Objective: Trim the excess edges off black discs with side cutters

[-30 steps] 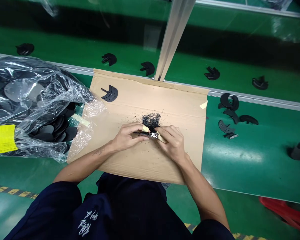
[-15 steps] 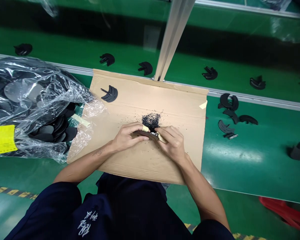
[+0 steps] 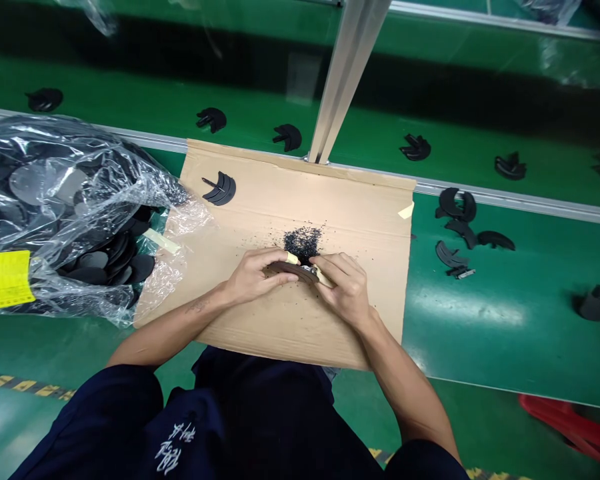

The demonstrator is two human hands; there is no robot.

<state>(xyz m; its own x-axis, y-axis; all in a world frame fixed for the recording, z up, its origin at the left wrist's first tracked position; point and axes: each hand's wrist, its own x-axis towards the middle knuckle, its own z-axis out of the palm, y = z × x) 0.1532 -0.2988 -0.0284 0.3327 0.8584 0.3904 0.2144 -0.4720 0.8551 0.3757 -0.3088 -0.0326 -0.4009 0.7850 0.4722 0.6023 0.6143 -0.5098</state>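
My left hand is closed around one end of a dark, curved, flat plastic piece, the thumb below it and the fingers above. Pale tape wraps one of its fingertips. At the other end of the piece, my right hand is closed on a small shiny metal tool, mostly hidden by the fingers. Pale tape shows on this hand too. Just beyond the fingertips, a heap of black shavings lies scattered on the cardboard sheet.
A ribbed black part lies on the cardboard's far left. Left of it is a clear plastic bag of black discs. Several loose black pieces rest on the green table at right. A metal post rises behind the cardboard.
The dark curved piece has tilted very slightly between my hands. Both hands stay in nearly the same place.
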